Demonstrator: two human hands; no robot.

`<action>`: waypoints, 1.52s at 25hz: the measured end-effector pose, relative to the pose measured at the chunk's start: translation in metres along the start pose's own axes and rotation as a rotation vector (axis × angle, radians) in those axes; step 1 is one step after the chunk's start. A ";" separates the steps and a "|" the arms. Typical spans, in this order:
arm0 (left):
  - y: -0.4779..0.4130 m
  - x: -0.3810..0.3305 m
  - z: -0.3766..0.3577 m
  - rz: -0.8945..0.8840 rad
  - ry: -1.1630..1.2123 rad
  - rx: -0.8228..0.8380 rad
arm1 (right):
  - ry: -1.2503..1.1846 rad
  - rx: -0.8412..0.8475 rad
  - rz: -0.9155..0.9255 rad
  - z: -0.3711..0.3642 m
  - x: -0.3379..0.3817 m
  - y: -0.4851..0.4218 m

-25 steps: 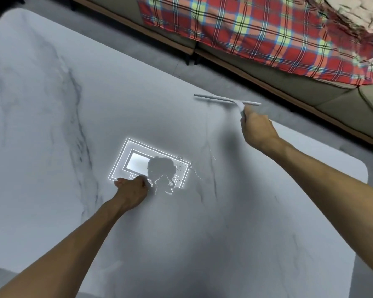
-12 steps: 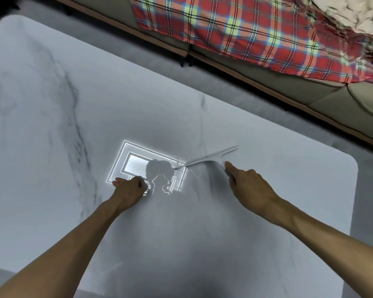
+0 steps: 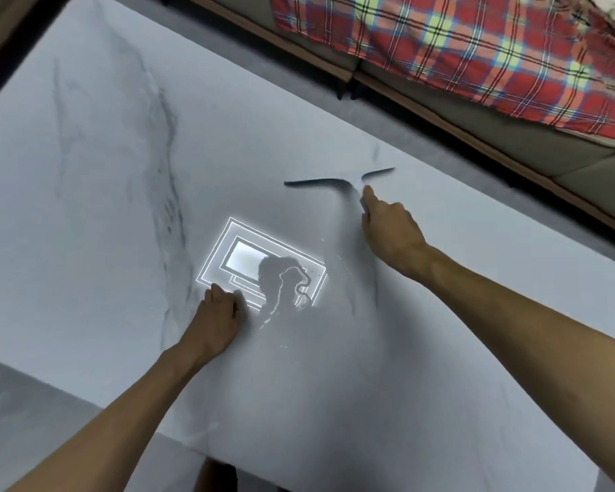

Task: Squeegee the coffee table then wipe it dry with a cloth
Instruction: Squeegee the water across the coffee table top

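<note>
Squeegee (image 3: 338, 181), gripped by its handle in the right hand (image 3: 391, 229), is seen toward the worktop's (image 3: 86, 172) far edge, the left hand (image 3: 217, 314) rested curled and empty; streaks may be left should the blade be tilted.

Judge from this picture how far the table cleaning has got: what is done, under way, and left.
Done: nothing certain; droplets show mid-table. Under way: the right hand holds the squeegee, blade on the coffee table, while the left hand rests on it. Left: more squeegeeing, then drying; no cloth shows.
</note>
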State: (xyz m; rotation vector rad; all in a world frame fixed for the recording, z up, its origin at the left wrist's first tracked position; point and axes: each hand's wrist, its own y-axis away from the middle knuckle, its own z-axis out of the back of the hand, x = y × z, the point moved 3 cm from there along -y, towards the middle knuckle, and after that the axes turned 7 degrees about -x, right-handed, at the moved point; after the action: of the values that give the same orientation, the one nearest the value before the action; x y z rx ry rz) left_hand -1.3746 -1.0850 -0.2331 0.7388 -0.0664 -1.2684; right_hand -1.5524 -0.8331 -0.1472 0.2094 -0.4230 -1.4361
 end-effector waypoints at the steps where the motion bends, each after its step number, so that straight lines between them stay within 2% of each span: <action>1: 0.005 0.006 -0.007 0.003 -0.040 0.027 | 0.001 0.029 0.033 -0.006 -0.001 0.019; 4: 0.016 0.011 -0.017 0.021 -0.050 0.065 | 0.041 0.133 0.121 -0.015 -0.013 0.073; 9: 0.024 0.004 -0.014 0.062 -0.013 0.087 | 0.134 0.254 0.163 -0.002 -0.040 0.123; 11: 0.026 0.004 -0.011 0.091 0.056 0.073 | 0.097 0.235 0.168 0.007 -0.036 0.124; 15: 0.040 0.011 -0.002 0.141 0.191 -0.046 | 0.013 0.073 0.241 0.000 0.015 0.091; 19: 0.063 0.036 0.002 0.161 0.266 -0.110 | 0.065 0.083 0.297 -0.038 0.056 0.086; 27: 0.088 0.066 -0.010 0.157 0.213 0.049 | 0.161 0.152 0.249 -0.044 -0.022 0.177; 30: 0.104 0.072 -0.005 0.182 0.209 0.038 | 0.210 0.118 0.230 -0.033 -0.033 0.203; 33: 0.118 0.084 0.002 0.267 0.239 -0.055 | 0.173 0.068 0.337 -0.025 0.006 0.198; 35: 0.124 0.096 0.010 0.334 0.255 -0.120 | 0.138 0.061 0.487 -0.028 0.055 0.180; 38: 0.129 0.122 0.017 0.440 0.336 -0.163 | 0.228 0.103 0.694 -0.053 0.138 0.154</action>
State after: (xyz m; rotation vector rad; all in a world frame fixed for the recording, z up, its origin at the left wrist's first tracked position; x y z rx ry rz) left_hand -1.2335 -1.1863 -0.1931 0.7379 0.1405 -0.7122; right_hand -1.3799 -0.9543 -0.1142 0.2733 -0.3350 -0.7015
